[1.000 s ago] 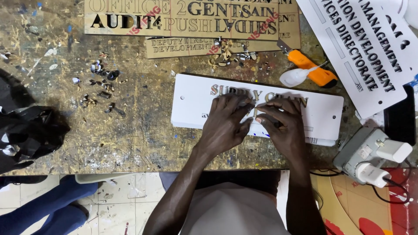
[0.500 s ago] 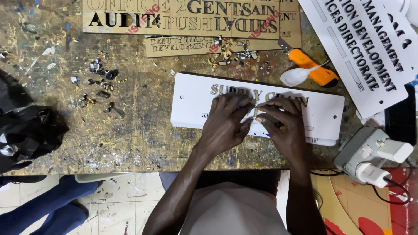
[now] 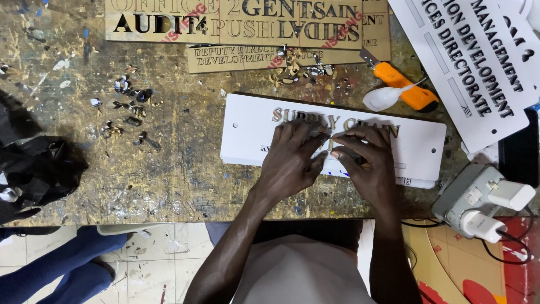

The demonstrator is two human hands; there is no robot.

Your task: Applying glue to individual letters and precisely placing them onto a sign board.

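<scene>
A white rectangular sign plate (image 3: 247,129) lies on the worn wooden workbench (image 3: 169,180), with gold cut-out letters (image 3: 281,115) stuck along its top row. My left hand (image 3: 289,160) and my right hand (image 3: 365,160) rest on the plate side by side, fingertips meeting near its middle. Between the fingertips of both hands is a small gold letter piece (image 3: 332,143), pressed against the plate. My fingers hide most of it and part of the lettering.
Gold lettered sheets (image 3: 247,25) lie at the back, with scrap letter bits (image 3: 126,107) to the left. An orange utility knife (image 3: 402,84) and a white bottle (image 3: 382,98) sit right of centre. A white printed sign (image 3: 467,62), a power strip with plugs (image 3: 478,202), a black bag (image 3: 34,169).
</scene>
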